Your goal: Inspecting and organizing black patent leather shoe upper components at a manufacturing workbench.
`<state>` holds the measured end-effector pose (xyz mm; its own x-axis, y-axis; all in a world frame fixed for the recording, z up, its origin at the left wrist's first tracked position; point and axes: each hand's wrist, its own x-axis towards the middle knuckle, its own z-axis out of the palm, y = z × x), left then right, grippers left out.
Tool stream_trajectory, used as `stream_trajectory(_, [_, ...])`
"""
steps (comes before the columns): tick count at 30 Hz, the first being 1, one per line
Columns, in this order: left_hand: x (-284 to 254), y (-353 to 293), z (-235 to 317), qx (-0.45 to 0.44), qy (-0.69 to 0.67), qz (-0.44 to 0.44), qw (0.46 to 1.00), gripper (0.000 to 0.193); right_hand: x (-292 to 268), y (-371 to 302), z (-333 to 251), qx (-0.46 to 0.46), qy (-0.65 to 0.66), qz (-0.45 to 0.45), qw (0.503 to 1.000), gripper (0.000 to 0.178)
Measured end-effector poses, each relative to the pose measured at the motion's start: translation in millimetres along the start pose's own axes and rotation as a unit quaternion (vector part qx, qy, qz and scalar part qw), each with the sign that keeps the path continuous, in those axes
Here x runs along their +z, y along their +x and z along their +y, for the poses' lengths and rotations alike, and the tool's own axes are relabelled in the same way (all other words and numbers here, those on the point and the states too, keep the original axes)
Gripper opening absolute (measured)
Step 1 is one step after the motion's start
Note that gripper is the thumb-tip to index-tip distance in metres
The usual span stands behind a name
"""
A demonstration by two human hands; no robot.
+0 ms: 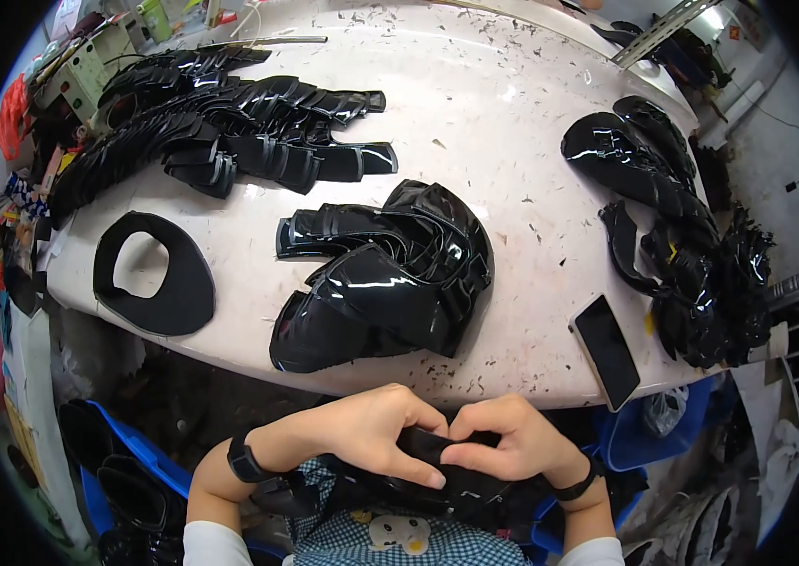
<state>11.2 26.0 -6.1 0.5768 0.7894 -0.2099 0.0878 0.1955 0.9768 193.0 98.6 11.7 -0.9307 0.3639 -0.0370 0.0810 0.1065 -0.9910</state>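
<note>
Here, our left hand (376, 429) and right hand (508, 439) are clamped, thumbs against fingers, on a black panel (425, 441) over the blue checkered apron (338, 530), before the table (532, 189), and uneven pulling could crease it or slip it free.

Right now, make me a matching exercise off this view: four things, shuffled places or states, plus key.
1. phone
2. ring-shaped black piece
3. garment over the lap
4. left hand and right hand

A. blue-and-white checks
B. holding a black part
C. table's right, near edge
D. table's left

Pairs: 1-C, 2-D, 3-A, 4-B
</note>
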Motion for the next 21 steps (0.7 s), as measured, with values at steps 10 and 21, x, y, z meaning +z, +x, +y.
stream_trajectory(10, [-0.4, 11.5, -6.9, -0.124, -0.122, -0.046, 0.984, 0.026, -11.9, 1.2, 6.4, 0.015, -0.07, 0.009, 0.997, 0.016])
stream_trajectory(21, [5.2, 12.7, -2.3, -0.123, -0.166, -0.058, 0.977, 0.025, -8.5, 4.0, -13.7, -0.065, -0.319, 0.029, 0.945, 0.017])
